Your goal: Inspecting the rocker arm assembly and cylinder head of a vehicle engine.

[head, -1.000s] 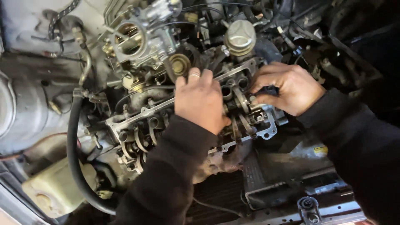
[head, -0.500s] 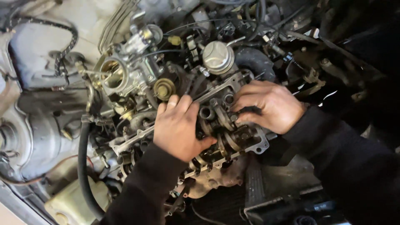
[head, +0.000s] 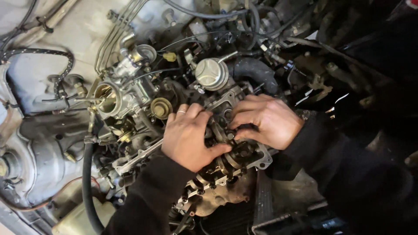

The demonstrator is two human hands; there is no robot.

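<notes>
A: Entry. We look down into an open engine bay. Our left hand (head: pixel 189 135) lies palm-down on the exposed cylinder head (head: pixel 237 159), fingers spread and flat, a ring on one finger, the thumb stretched toward the rocker parts in the middle.

B: And the right?

A: Our right hand (head: pixel 265 119) rests just beside it on the same cylinder head, fingers curled down and drawn close together over the valve gear. The fingertips press into the mechanism; we cannot tell whether they pinch any part, since the knuckles hide what lies beneath.

B: Do the two hands touch?

A: Near, with a narrow gap between left thumb and right fingertips. Both sleeves are dark.

B: Position of the cylinder head?

A: Centre of the bay, running on a diagonal from lower left to upper right, its cover off, rocker arms and springs showing between and below our hands. A grey gasket rim (head: pixel 263 162) shows at its lower right corner.

B: Surroundings?

A: The carburetor (head: pixel 114 98) sits to the left of the left hand, throat open and brassy inside. A round brass-coloured cap (head: pixel 160 108) stands just beside the left fingers. A round silver canister (head: pixel 212 74) sits above both hands. A black rubber hose (head: pixel 87 182) drops along the left side, with a pale plastic reservoir (head: pixel 82 217) at the lower left.
</notes>
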